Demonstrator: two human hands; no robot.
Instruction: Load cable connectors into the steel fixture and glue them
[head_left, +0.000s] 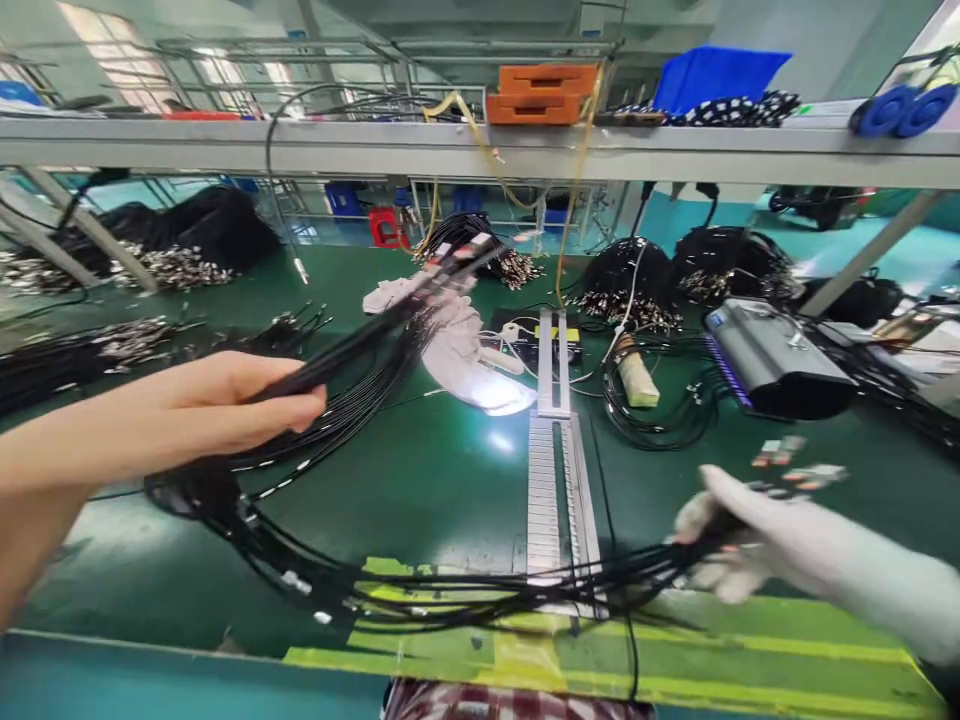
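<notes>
My bare left hand (225, 405) is closed around a bundle of thin black cables (360, 350) whose connector ends (465, 250) point up and away over the green table (420, 480). From that hand the cables loop down and run low across the front to my right hand (739, 545), which wears a white glove. It is closed on the other cable ends, whose small connectors (795, 465) stick out past the fingers, blurred. A slotted metal rail (551, 470) lies on the table between my hands.
A white glove (457, 340) lies mid-table beside a roll of tape (637, 375). A grey device (772, 360) sits at the right. Heaps of black cables (637, 275) line the back. A shelf (480, 150) overhead carries orange boxes (544, 95). Yellow tape (675, 680) marks the front edge.
</notes>
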